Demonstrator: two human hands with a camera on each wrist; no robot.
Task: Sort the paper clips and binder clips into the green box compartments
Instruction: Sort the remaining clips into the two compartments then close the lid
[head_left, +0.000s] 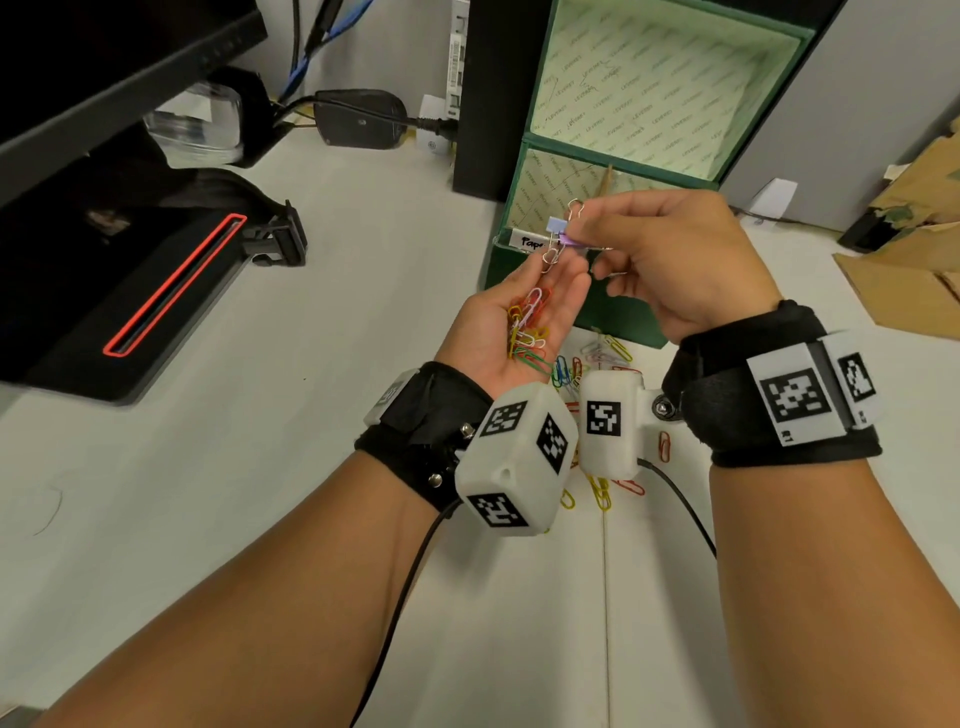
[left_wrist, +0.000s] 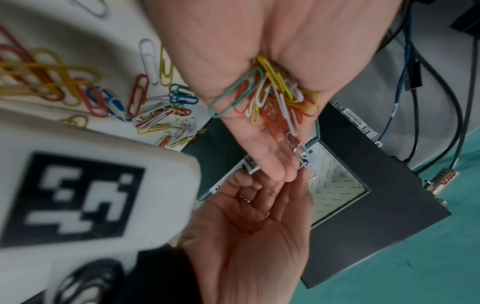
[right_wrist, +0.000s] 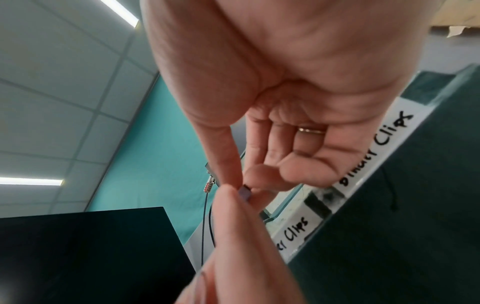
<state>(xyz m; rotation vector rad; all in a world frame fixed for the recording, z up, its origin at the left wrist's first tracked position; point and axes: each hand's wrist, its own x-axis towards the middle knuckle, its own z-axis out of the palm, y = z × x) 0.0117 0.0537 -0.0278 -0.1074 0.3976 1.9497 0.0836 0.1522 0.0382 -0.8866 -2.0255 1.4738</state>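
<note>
My left hand lies palm up in front of the green box, with a bunch of coloured paper clips resting in the palm. Its fingertips reach up to a small lilac binder clip that has silver paper clips hooked on it. My right hand pinches that binder clip between thumb and forefinger, just over the box's near compartment. Handwritten labels on the front rim read "Binder Clips" and "Paper Clips".
Many loose paper clips lie on the white table under my wrists. A black device with a red outline and a monitor fill the left. A black tower stands beside the box. Torn cardboard lies at the right.
</note>
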